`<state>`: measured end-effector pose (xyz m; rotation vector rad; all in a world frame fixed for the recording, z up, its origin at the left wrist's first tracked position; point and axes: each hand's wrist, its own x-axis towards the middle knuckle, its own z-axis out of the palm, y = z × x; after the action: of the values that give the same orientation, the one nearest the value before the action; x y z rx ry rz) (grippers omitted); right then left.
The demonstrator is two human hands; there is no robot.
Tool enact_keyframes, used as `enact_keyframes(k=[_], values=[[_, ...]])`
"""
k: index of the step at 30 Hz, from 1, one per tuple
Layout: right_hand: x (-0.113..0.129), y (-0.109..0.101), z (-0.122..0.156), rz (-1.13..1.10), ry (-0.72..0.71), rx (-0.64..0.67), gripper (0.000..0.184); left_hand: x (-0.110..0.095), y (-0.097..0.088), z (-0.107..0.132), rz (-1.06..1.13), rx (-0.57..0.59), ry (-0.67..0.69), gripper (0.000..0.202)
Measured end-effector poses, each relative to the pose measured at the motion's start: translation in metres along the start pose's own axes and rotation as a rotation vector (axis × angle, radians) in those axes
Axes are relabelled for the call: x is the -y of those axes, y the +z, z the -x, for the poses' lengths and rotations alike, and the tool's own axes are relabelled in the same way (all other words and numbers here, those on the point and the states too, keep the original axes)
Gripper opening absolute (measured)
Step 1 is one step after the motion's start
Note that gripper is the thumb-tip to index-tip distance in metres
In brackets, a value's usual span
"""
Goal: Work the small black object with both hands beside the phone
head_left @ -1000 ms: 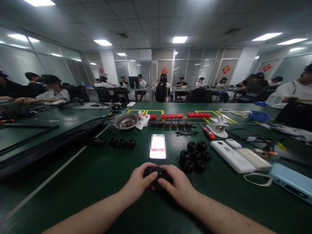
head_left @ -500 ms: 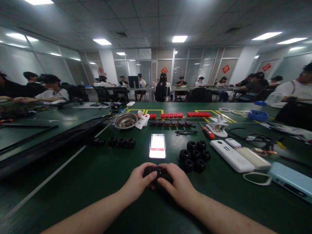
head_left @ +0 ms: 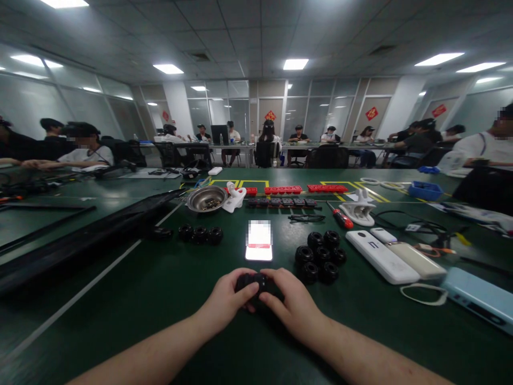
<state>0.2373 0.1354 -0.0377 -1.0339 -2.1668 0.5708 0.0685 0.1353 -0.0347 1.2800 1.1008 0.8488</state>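
Observation:
Low in the middle of the head view, a small black wheel (head_left: 259, 281) is gripped between both hands. My left hand (head_left: 234, 291) is closed on it, thumb across its near side. From the other side my right hand (head_left: 286, 297) holds it with thumb and fingertips; part of the wheel is hidden by the fingers. To the right lies a cluster of several black wheels (head_left: 321, 253), and a row of three black wheels (head_left: 200, 234) sits to the left. Just beyond my hands a lit phone (head_left: 258, 252) lies on the green table (head_left: 168, 299).
Farther back are a metal bowl (head_left: 206, 199) with small parts, red strips (head_left: 282, 190), a black strip (head_left: 282, 203) and a red screwdriver (head_left: 342, 218). White power banks (head_left: 382, 258) and a light-blue device (head_left: 481, 297) lie right. A long black panel (head_left: 80, 243) runs along the left.
The wheel seems slightly turned between my fingers. Both hands stay in nearly the same place.

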Motion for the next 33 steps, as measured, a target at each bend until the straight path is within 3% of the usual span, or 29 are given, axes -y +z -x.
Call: enact_keyframes(k=[4,7,13,19,22,28,33], values=[[0.0021,0.0001,0.0021,-0.013,-0.079,-0.031,0.040,-0.0021,-0.0007,0.0005,0.007,-0.020,-0.006,0.036],[0.0019,0.0000,0.0032,-0.009,-0.007,-0.040,0.047,-0.0042,0.0006,0.0031,0.008,-0.032,0.015,0.033],[-0.0004,-0.0001,0.0008,0.003,0.057,0.020,0.023,0.0003,0.0012,0.0017,0.012,0.002,0.030,0.032],[0.0014,0.0010,0.0023,-0.018,-0.079,-0.042,0.037,-0.0001,-0.0007,-0.0008,0.028,-0.007,0.007,0.034],[0.0012,0.0016,0.0033,-0.022,-0.017,-0.024,0.043,-0.0033,0.0000,0.0021,0.017,-0.014,0.019,0.032],[0.0009,-0.0005,0.0001,0.006,0.052,0.056,0.025,-0.0017,0.0015,0.0032,-0.004,0.011,0.028,0.032],[0.0030,-0.0010,0.0010,0.017,-0.050,0.008,0.036,-0.0027,0.0006,0.0016,0.004,0.016,-0.002,0.033]])
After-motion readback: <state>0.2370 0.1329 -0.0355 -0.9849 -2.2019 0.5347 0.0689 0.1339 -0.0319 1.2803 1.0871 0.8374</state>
